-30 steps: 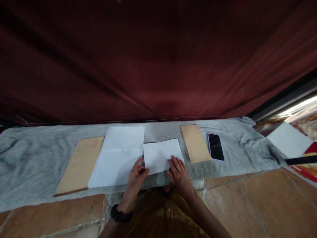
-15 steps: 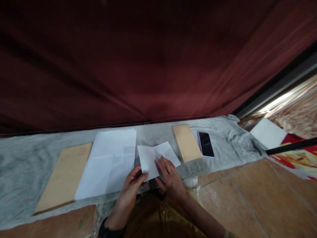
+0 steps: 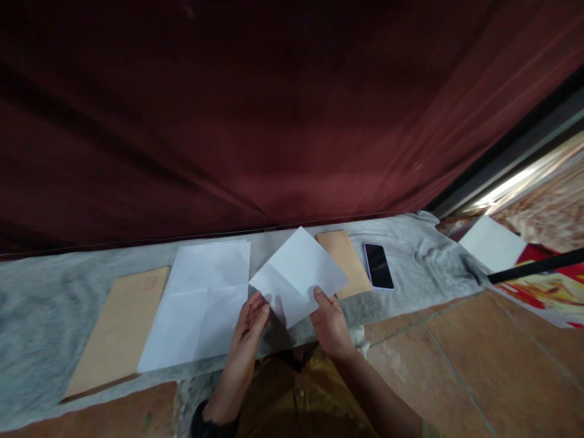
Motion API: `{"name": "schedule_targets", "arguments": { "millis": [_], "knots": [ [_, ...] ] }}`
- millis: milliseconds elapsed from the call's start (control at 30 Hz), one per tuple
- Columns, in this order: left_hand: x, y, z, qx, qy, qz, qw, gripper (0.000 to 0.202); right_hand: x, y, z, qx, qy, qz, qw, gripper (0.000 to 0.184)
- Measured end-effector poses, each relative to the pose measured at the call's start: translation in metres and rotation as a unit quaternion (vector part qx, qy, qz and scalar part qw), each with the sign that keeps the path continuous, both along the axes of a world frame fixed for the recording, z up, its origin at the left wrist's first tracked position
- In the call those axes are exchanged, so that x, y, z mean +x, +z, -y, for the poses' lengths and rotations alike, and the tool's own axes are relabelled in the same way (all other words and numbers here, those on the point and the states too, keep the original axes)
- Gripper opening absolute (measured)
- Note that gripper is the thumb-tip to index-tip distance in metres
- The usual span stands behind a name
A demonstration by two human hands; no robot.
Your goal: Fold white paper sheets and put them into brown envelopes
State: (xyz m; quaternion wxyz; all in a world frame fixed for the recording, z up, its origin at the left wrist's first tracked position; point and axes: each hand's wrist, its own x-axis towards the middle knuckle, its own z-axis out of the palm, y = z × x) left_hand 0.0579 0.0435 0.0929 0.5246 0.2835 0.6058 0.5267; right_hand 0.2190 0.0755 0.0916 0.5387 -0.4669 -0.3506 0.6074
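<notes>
A sheet of white paper with a crease across it is turned cornerwise in front of me. My right hand grips its near right edge, thumb on top and fingers underneath. By the near left edge is my left hand, its thumb and fingers apart and slightly curled; whether the fingertips touch the paper is unclear. Left of it lie larger white sheets with fold lines. The right corner of the held paper overlaps a small tan envelope.
A larger tan envelope lies at the left on the grey cloth. A phone lies right of the small envelope. A dark red curtain hangs behind. Tiled floor and a black bar are at the right.
The paper has been opened out from a folded shape and turned cornerwise. My right hand has moved from its surface to its right edge. My left hand has loosened its pinch.
</notes>
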Motion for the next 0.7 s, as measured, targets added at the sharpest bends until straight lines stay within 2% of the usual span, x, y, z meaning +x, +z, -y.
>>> {"name": "schedule_targets", "arguments": {
  "millis": [100,200,333,467,500,567,633,700],
  "knots": [
    [0.001,-0.016,-0.006,-0.018,0.003,0.065,0.998,0.055,-0.005,-0.012,-0.004,-0.054,-0.019,-0.105,0.993,0.042],
    [-0.001,-0.031,-0.009,-0.033,0.013,0.072,0.997,0.056,-0.005,-0.033,-0.005,-0.100,-0.027,-0.140,0.985,0.036],
    [-0.011,-0.047,-0.019,-0.028,0.022,-0.027,0.999,0.063,0.009,-0.050,0.000,-0.156,0.042,-0.103,0.982,0.038],
    [-0.023,-0.056,-0.030,-0.019,-0.032,-0.135,0.990,0.061,0.042,-0.051,0.011,-0.190,0.133,-0.002,0.973,0.045],
    [-0.025,-0.057,-0.031,-0.024,-0.043,-0.173,0.984,0.061,0.053,-0.050,0.012,-0.182,0.150,0.034,0.971,0.046],
    [-0.029,-0.058,-0.031,-0.051,-0.059,-0.262,0.962,0.065,0.074,-0.050,0.011,-0.128,0.142,0.112,0.975,0.046],
    [-0.032,-0.057,-0.027,-0.079,-0.079,-0.351,0.930,0.071,0.096,-0.047,0.003,-0.047,0.065,0.217,0.973,0.043],
    [-0.036,-0.054,-0.022,-0.075,-0.089,-0.432,0.894,0.073,0.117,-0.041,-0.010,0.014,-0.040,0.324,0.945,0.041]
  ]
}}
